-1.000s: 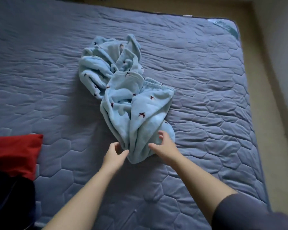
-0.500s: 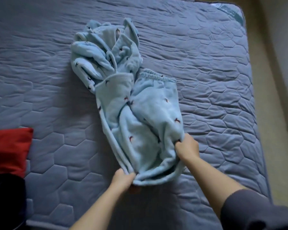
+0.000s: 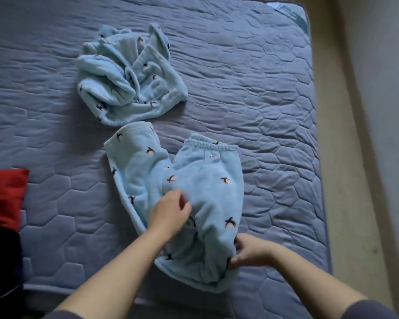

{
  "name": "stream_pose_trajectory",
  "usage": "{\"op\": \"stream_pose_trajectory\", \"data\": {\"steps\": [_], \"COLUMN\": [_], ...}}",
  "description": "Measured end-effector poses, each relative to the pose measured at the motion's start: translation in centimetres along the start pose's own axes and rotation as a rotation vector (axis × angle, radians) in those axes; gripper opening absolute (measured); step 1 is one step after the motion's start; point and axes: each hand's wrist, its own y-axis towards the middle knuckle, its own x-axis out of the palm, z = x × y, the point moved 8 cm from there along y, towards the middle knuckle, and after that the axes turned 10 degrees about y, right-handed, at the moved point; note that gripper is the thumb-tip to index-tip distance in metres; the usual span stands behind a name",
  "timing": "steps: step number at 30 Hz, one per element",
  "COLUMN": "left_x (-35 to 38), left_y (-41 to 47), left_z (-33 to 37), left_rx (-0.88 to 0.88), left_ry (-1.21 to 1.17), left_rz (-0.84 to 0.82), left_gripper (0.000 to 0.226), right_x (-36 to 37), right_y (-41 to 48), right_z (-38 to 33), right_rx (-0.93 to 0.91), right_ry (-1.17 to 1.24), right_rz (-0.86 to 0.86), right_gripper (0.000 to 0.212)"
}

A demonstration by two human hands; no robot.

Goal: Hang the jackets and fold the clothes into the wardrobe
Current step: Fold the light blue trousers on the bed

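Far left of left hand: red cloth on mattress. Left hand on blue pants, fingers curled, blurred, grip impossible to tell. Beyond it, crumpled top, apart from pants. Right hand pinching pants' near edge. Far beyond right hand, corner label, unreadable.

The left hand is blurred (fingers a smear); the right hand has fingertips buried in the blue trousers. The frame edge crops the red cloth.

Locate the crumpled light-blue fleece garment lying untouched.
In the head view, the crumpled light-blue fleece garment lies upper centre-left on the quilted blue mattress, just beyond the light-blue bird-print trousers.
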Motion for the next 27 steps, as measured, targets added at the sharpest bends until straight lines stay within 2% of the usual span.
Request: {"op": "stream_pose_trajectory", "data": {"steps": [2,4,5,7,9,11,13,15,17,19,21,22,24,25,27], "left_x": [-0.3,0.1,1.1,3.9,6.6,7.7,6.9,5.4,3.7,3.0,3.3,3.4,3.1,3.1,3.3], "left_y": [2.0,4.5,5.7,7.6,8.4,8.9,9.7,10.3,10.8,11.1,11.2,11.4,11.7,11.5,10.1], "left_z": [3.5,5.3,5.7,5.1,4.4,3.5,2.4,1.7,1.8,2.6,3.5,3.6,2.5,1.6,0.4], "left_rx": [0.126,0.155,0.154,0.114,0.09,0.032,-0.166,-0.29,-0.275,-0.202,-0.12,-0.088,-0.152,-0.242,-0.407], "left_ry": [-0.088,0.047,0.136,0.179,0.124,-0.005,-0.403,-0.715,-0.687,-0.522,-0.279,-0.162,-0.161,-0.292,-0.684], "left_rz": [0.094,0.147,0.1,-0.143,-0.401,-0.501,-0.48,-0.379,-0.3,-0.287,-0.318,-0.313,-0.244,-0.217,-0.217], "left_gripper": [0.017,0.04,0.049,0.055,0.037,0.025,0.042,0.064,0.073,0.086,0.079,0.064,0.033,0.026,0.014], "right_x": [-2.2,-5.7,-7.4,-10.0,-11.1,-10.9,-9.0,-6.8,-5.0,-4.1,-2.9,-2.5,-2.8,-3.6,-6.1], "right_y": [0.2,0.8,1.3,2.9,4.7,6.0,6.4,5.8,5.0,4.2,3.6,3.3,3.0,3.0,3.1], "right_z": [0.1,0.6,0.7,-0.3,-2.1,-3.9,-5.8,-7.9,-9.4,-10.2,-10.5,-10.6,-10.6,-10.3,-8.7], "right_rx": [-0.012,-0.023,-0.039,-0.079,-0.133,-0.173,-0.255,-0.37,-0.446,-0.452,-0.444,-0.468,-0.524,-0.527,-0.456], "right_ry": [0.407,0.757,0.878,1.079,1.169,1.041,0.809,0.542,0.201,-0.135,-0.327,-0.341,-0.095,0.148,0.656], "right_rz": [0.143,0.39,0.475,0.507,0.443,0.431,0.396,0.379,0.397,0.408,0.361,0.325,0.278,0.285,0.405], "right_gripper": [0.044,0.034,0.028,0.021,0.028,0.025,0.028,0.031,0.034,0.041,0.046,0.042,0.029,0.023,0.015]}}
